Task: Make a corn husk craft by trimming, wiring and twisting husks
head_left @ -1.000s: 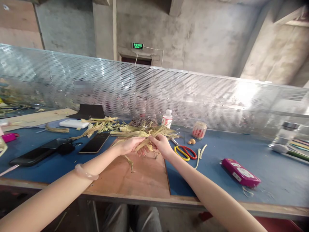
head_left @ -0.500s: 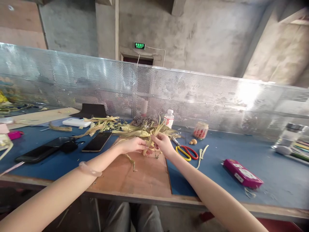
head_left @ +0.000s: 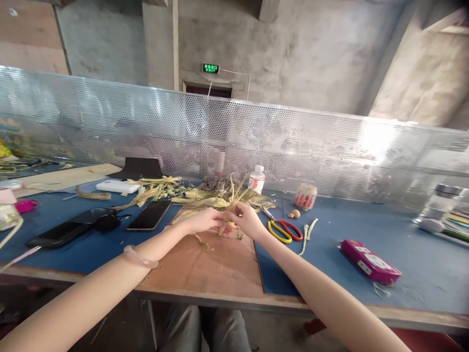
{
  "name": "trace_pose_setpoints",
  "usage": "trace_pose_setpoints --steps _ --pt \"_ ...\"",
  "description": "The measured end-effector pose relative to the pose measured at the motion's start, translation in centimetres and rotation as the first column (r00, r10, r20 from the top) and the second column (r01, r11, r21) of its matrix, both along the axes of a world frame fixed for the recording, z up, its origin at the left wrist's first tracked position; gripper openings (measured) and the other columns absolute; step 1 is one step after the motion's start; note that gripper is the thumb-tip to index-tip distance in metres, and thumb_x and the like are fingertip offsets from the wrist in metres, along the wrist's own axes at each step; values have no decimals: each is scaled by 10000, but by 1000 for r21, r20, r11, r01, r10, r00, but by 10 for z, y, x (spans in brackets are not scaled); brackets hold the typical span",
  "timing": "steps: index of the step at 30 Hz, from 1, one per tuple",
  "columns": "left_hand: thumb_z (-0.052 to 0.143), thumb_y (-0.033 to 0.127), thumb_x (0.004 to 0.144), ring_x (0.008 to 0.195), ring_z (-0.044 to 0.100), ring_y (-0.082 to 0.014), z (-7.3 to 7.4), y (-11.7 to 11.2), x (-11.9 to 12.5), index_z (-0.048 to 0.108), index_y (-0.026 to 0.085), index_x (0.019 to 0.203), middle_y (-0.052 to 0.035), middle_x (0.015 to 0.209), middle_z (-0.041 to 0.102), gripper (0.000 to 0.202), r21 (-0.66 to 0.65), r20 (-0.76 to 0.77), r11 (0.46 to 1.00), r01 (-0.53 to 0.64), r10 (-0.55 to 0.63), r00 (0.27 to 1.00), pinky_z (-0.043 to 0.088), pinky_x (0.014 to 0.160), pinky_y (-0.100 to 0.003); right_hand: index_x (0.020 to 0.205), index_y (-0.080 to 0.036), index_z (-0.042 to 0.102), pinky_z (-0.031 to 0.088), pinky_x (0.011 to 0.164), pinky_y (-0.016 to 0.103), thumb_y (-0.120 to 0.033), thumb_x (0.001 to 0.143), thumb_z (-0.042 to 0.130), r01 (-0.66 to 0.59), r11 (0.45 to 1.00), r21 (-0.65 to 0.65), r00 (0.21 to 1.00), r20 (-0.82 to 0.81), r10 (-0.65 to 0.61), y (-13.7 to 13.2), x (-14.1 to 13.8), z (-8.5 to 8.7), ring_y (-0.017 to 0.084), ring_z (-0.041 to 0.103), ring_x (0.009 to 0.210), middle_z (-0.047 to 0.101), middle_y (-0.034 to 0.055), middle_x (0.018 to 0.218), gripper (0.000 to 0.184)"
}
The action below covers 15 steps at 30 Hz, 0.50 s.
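The left hand [head_left: 203, 221] and right hand [head_left: 248, 220] are meeting fingertip to fingertip, both pinching one husk bundle [head_left: 230, 204] just above the brown board [head_left: 227, 266] at the near middle of the worktop [head_left: 330, 254] — gripping close together, probably so the thin strips are gathered at one spot. The loose husk pile [head_left: 183, 194] is lying just beyond the hands, and the scissors [head_left: 284, 230] are lying just to the right. A second ago the strips were lying low; now their free ends are fanning upward.
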State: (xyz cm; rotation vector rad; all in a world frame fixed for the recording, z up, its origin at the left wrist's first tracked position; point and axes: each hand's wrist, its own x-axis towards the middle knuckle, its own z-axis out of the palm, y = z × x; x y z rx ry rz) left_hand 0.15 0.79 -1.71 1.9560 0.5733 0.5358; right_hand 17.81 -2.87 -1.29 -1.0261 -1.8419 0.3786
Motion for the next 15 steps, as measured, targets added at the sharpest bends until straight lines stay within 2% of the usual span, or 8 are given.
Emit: trace_pose_setpoints --steps 4,11,15 --pt "578 268 789 841 646 -194 1 -3 1 679 134 925 -100 881 698 216 -12 10 1000 1 -1 1000 483 784 -306 584 -188 482 288 478 237 -385 731 601 20 1000 -18 1000 20 -20 3 -1 -7 103 381 504 443 -43 523 273" --pt "526 290 830 811 633 -175 6 -8 4 658 134 906 -82 860 686 218 91 16 996 2 -3 1000 468 770 -288 747 -174 598 367 488 241 -396 762 576 -30 997 -72 998 -56 26 6 -1 -12 132 485 550 565 0 612 223" --pt "517 311 835 822 635 -179 3 -5 5 648 139 953 -86 874 682 246 50 24 998 31 -32 999 475 761 -291 775 -170 612 385 483 239 -393 762 576 -47 994 -101 995 -90 38 6 -1 -12 142 513 576 589 12 636 226"
